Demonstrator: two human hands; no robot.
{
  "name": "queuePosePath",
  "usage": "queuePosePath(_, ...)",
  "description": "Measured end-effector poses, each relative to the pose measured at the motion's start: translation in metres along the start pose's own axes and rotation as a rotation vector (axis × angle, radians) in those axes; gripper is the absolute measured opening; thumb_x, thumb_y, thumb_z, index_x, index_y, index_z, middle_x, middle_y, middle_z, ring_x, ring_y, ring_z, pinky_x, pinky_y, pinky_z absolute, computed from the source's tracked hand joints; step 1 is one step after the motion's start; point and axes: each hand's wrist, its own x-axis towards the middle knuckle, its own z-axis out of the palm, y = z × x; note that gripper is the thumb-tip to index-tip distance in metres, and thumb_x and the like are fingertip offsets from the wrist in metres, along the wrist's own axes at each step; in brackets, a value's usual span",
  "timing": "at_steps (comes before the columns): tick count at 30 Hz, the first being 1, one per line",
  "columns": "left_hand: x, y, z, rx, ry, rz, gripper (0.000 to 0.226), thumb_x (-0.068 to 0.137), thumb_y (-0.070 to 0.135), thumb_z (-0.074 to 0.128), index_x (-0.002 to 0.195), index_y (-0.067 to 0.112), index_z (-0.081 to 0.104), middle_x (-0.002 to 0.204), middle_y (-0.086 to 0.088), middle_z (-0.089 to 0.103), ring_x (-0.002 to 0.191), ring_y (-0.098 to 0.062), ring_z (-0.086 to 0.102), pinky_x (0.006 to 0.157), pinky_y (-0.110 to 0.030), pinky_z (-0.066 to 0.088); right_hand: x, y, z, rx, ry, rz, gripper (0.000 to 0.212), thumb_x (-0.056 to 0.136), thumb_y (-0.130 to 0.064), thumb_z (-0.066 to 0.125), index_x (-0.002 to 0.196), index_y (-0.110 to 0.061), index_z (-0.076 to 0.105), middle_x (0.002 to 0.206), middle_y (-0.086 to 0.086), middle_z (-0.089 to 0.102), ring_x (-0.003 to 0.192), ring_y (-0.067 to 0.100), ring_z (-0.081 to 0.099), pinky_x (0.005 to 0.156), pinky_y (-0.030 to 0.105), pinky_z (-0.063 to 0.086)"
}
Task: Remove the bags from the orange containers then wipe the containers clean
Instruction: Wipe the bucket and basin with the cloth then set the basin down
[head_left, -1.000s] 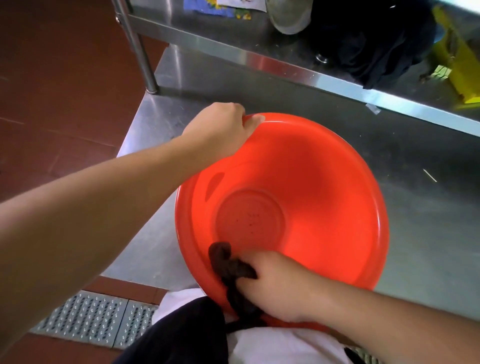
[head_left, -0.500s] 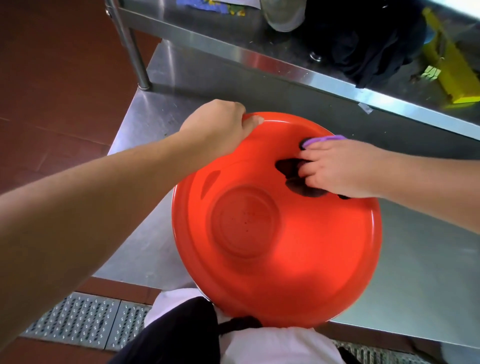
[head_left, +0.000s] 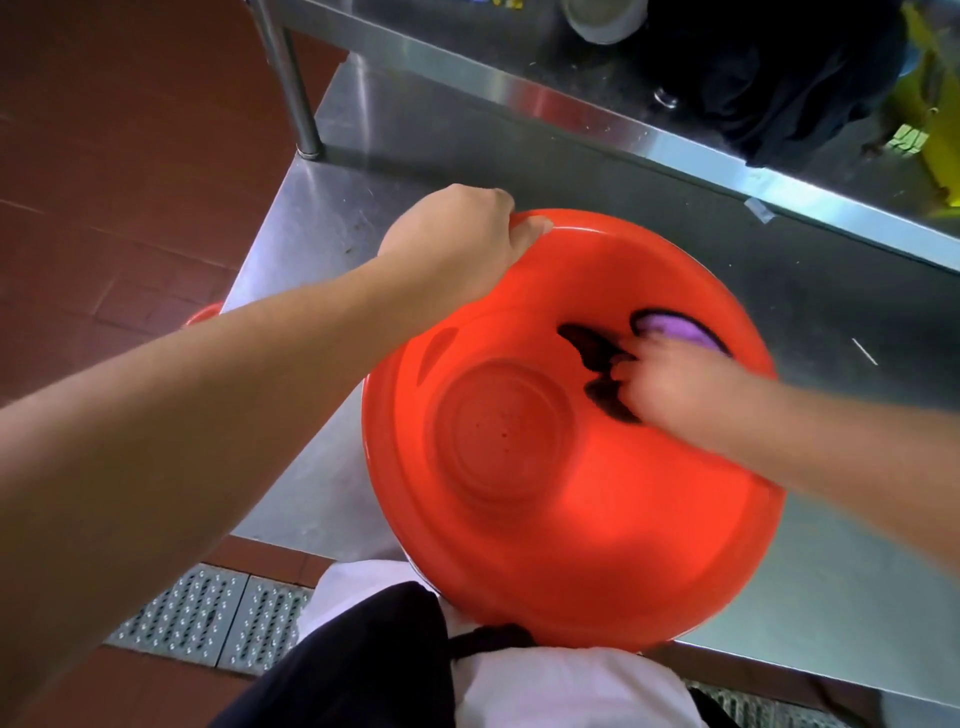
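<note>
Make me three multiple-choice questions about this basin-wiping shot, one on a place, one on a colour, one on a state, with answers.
1. Where does the left hand grip the orange basin?
A. far rim
B. near rim
C. centre of the bottom

2. What colour shows on the cloth beside its dark part?
A. green
B. purple
C. white

3. What is the right hand doing?
A. hanging idle
B. lifting a bag
C. pressing the cloth on the basin's inner wall

Answers: 1 A, its thumb hooks over the far edge. 2 B, a purple patch peeks past the fingers. 3 C, cloth sits under the hand inside the basin.
</note>
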Motion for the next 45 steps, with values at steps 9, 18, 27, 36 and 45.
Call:
queuePosePath(9,-0.005,0.011,0.004,-0.011,0.003,-0.008,0.055,0.101,0.066,0.037,0.069,0.021,0.039,0.065,0.001,0.045,0.066,-0.032,0.047,0.058,-0.037,0.034,-0.071,-0.158,0.002,1.028,-0.558,0.046,0.017,0.087,-0.026,0.056,0.101,-0.024,0.065,0.079,0.001,0.067,0.062,0.018,0.058,0.053,0.025,0.041)
queuePosePath(18,-0.007,0.011,0.004,0.031,0.018,0.003,0.055,0.102,0.065,0.033,0.069,0.022,0.035,0.062,0.002,0.037,0.068,-0.032,0.043,0.059,-0.038,0.032,0.002,-0.218,-0.058,2.049,-0.098,0.369,0.008,0.093,-0.009,0.045,0.086,-0.012,0.043,0.048,0.007,0.031,0.031,0.018,0.028,0.041,0.017,0.024)
queuePosePath(27,-0.016,0.008,0.003,0.163,0.090,0.039,0.048,0.101,0.059,0.044,0.093,0.012,0.044,0.070,-0.001,0.042,0.067,-0.033,0.045,0.051,-0.036,0.029,-0.034,-0.164,0.023,0.631,-0.314,-0.286,0.023,0.096,-0.021,0.050,0.076,-0.023,0.040,0.084,0.009,0.056,0.087,0.028,0.060,0.068,0.029,0.041)
queuePosePath(36,-0.016,0.005,-0.005,0.157,-0.105,0.325,0.097,0.085,-0.008,0.044,0.164,0.033,0.004,0.153,0.006,0.038,0.117,-0.027,0.052,0.084,-0.046,0.055,-0.020,-0.067,0.038,-0.254,-0.413,-0.157,0.037,0.100,-0.027,0.049,0.136,-0.020,0.056,0.139,0.010,0.054,0.128,0.033,0.051,0.104,0.049,0.041)
queuePosePath(45,-0.016,0.012,-0.008,0.096,-0.156,0.285,0.098,0.083,-0.010,0.043,0.163,0.036,0.012,0.147,0.007,0.044,0.085,-0.028,0.059,0.057,-0.036,0.038,0.043,-0.001,-0.014,-0.591,0.450,-0.387,0.026,0.098,-0.025,0.056,0.085,-0.017,0.076,0.097,-0.004,0.074,0.108,0.022,0.070,0.093,0.031,0.052)
